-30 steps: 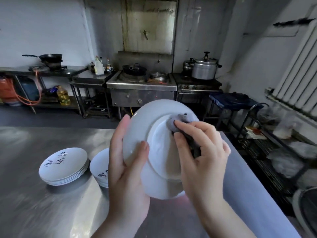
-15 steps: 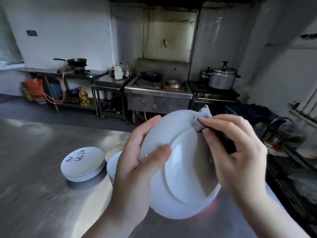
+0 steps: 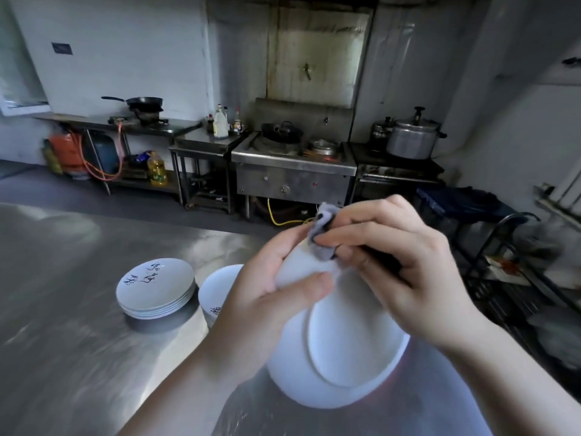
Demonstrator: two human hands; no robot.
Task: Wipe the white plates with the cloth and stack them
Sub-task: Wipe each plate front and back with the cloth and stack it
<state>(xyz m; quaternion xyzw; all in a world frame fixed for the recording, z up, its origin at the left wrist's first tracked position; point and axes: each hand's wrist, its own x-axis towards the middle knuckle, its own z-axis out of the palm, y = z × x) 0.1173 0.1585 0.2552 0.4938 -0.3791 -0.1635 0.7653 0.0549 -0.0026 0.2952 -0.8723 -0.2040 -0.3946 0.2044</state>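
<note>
The left hand (image 3: 270, 297) gripped a white plate (image 3: 339, 357), underside facing the camera, above the steel table (image 3: 63, 357). The right hand (image 3: 405, 272) pinched a grey cloth (image 3: 322, 237) against its upper rim. Two plate stacks (image 3: 155, 289) stood left.

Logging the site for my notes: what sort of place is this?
Most likely a commercial or restaurant kitchen: a steel wok stove, a large lidded pot on the range beside it, and a long steel counter bearing a stack of plates.
</note>
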